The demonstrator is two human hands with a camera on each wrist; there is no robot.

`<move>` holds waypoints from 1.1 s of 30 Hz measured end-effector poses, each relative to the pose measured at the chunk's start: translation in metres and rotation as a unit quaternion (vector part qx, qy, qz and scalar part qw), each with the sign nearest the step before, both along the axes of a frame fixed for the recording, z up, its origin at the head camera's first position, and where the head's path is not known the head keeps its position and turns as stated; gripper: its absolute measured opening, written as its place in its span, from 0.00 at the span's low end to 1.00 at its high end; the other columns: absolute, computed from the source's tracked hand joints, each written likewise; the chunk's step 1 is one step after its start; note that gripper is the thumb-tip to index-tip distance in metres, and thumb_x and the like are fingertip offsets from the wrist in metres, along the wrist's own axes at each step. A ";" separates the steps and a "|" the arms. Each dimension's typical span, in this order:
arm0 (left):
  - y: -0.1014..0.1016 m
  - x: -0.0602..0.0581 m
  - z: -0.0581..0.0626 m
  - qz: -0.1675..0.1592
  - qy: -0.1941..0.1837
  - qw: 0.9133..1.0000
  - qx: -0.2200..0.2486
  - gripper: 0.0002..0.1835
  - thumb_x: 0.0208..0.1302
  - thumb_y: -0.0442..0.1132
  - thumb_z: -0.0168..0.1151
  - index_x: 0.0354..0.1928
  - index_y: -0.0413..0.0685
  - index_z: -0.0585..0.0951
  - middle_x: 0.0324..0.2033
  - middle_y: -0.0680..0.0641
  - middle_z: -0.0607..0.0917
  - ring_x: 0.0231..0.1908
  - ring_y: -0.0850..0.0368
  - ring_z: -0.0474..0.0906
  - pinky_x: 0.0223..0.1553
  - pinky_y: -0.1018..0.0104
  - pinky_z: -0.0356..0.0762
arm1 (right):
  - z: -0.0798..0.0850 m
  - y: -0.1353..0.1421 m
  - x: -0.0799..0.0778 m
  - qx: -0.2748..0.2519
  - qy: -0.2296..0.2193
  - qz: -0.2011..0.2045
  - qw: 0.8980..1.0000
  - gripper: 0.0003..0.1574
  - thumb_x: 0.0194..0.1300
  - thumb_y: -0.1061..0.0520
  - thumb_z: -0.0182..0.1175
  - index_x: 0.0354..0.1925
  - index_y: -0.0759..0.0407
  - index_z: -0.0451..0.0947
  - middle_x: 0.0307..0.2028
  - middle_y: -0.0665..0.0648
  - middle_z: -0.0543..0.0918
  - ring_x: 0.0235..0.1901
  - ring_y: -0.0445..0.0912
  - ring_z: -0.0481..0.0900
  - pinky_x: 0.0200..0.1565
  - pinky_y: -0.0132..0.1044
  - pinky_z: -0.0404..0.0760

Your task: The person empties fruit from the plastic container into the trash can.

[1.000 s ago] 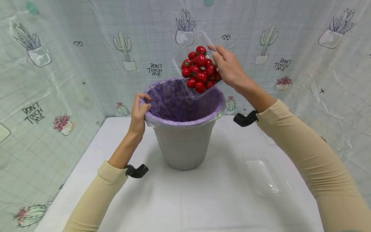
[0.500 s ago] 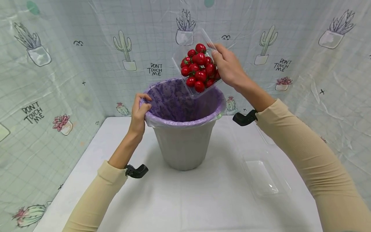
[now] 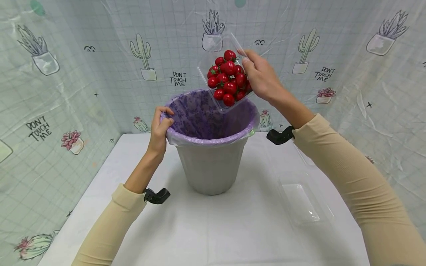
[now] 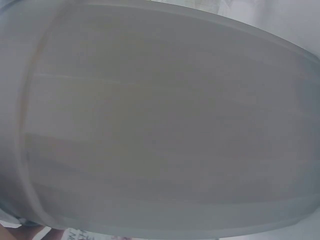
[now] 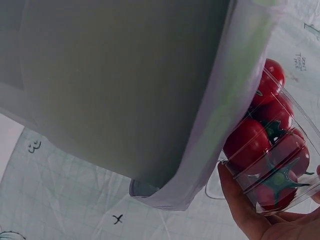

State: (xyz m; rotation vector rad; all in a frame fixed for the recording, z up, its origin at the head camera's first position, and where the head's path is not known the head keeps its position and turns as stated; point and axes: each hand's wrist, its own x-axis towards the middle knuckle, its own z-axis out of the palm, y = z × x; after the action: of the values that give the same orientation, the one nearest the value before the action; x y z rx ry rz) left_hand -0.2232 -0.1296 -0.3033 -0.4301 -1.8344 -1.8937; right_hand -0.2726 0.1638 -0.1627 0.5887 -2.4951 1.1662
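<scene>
A grey trash can (image 3: pixel 209 170), lined with a purple patterned bag (image 3: pixel 194 114) folded over its rim, stands on the white table. My left hand (image 3: pixel 160 125) grips the left side of the rim, thumb and fingers over the liner. Above the can's opening, my right hand (image 3: pixel 263 75) holds a clear plastic tray (image 3: pixel 226 109) by its right side, tilted toward the left. Red cherry tomatoes (image 3: pixel 229 68) with green stems are heaped in the tray. The right wrist view shows these tomatoes (image 5: pixel 250 145) through the clear wall, fingers under it. Mostly the can's wall (image 4: pixel 165 120) fills the left wrist view.
A clear plastic container (image 3: pixel 301 201) lies on the table (image 3: pixel 186 229) right of the can. Behind it, partly covered by the right sleeve, is another clear plastic piece (image 3: pixel 304 155). A cactus-printed sheet (image 3: pixel 106 66) encloses the table at the back and sides.
The tray with the tomatoes has shifted slightly up and to the left in my right hand. My left hand and the trash can have stayed put.
</scene>
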 end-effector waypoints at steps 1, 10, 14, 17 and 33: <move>0.000 0.000 0.000 0.000 0.000 1.000 -0.001 0.12 0.58 0.37 0.47 0.44 0.56 0.72 0.43 0.53 0.70 0.43 0.58 0.65 0.45 0.65 0.60 | 0.000 0.000 0.000 0.001 0.001 0.000 1.000 0.32 0.83 0.43 0.36 0.78 0.45 0.61 0.78 0.51 0.64 0.77 0.44 0.60 0.78 0.47 0.56; 0.000 0.000 0.000 0.003 -0.001 1.000 -0.006 0.12 0.58 0.38 0.47 0.43 0.57 0.72 0.44 0.53 0.69 0.43 0.58 0.65 0.45 0.65 0.60 | 0.000 0.001 0.001 0.009 -0.001 0.001 1.000 0.32 0.83 0.43 0.36 0.78 0.41 0.60 0.77 0.51 0.66 0.70 0.45 0.64 0.75 0.48 0.60; 0.000 0.001 0.000 0.004 0.000 1.000 -0.006 0.12 0.58 0.38 0.47 0.43 0.57 0.72 0.43 0.54 0.70 0.43 0.58 0.65 0.46 0.65 0.60 | 0.001 0.001 0.001 0.007 -0.004 0.002 1.000 0.31 0.83 0.42 0.35 0.78 0.39 0.60 0.70 0.54 0.71 0.63 0.46 0.64 0.66 0.46 0.62; 0.000 0.001 0.000 0.004 0.000 1.000 -0.005 0.12 0.58 0.38 0.47 0.43 0.57 0.72 0.43 0.53 0.70 0.43 0.58 0.65 0.45 0.65 0.60 | 0.001 0.001 0.002 0.006 -0.003 0.001 1.000 0.31 0.83 0.42 0.35 0.78 0.38 0.60 0.59 0.55 0.72 0.59 0.46 0.64 0.60 0.46 0.61; 0.002 0.002 0.001 0.004 -0.003 1.000 -0.003 0.12 0.58 0.38 0.47 0.43 0.58 0.72 0.44 0.54 0.69 0.44 0.58 0.65 0.46 0.65 0.60 | -0.001 0.003 0.001 0.009 0.005 0.001 1.000 0.31 0.83 0.43 0.35 0.78 0.40 0.61 0.43 0.55 0.68 0.50 0.47 0.65 0.54 0.45 0.64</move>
State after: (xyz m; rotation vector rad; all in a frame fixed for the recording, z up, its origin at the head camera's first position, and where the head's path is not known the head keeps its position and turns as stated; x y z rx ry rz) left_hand -0.2212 -0.1275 -0.3026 -0.4182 -1.8443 -1.8868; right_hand -0.2715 0.1671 -0.1632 0.6003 -2.4985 1.1407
